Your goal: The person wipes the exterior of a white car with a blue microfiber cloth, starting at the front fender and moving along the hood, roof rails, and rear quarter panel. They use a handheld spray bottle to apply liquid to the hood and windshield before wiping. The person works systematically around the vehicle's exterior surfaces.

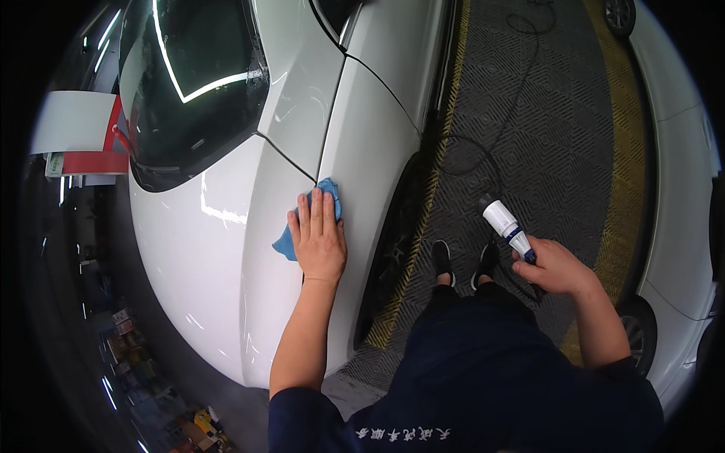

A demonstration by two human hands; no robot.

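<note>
My left hand (320,246) lies flat on the white car's body (187,272), its fingers together and pointing away from me. Under the palm and fingers is a blue pad (288,244), pressed against the panel where the seams meet; whether it is cloth or clay I cannot tell. My right hand (552,263) grips the handle of a white handheld tool (500,219) with a black head and a blue ring. The tool is held out over the floor, pointing up and left in the picture.
A black cable or hose (518,93) loops across the grated floor (544,141). The car's wheel arch (391,249) sits right of my left arm. Another white car (677,226) stands along the right. Boxes and supplies (130,351) line the far left.
</note>
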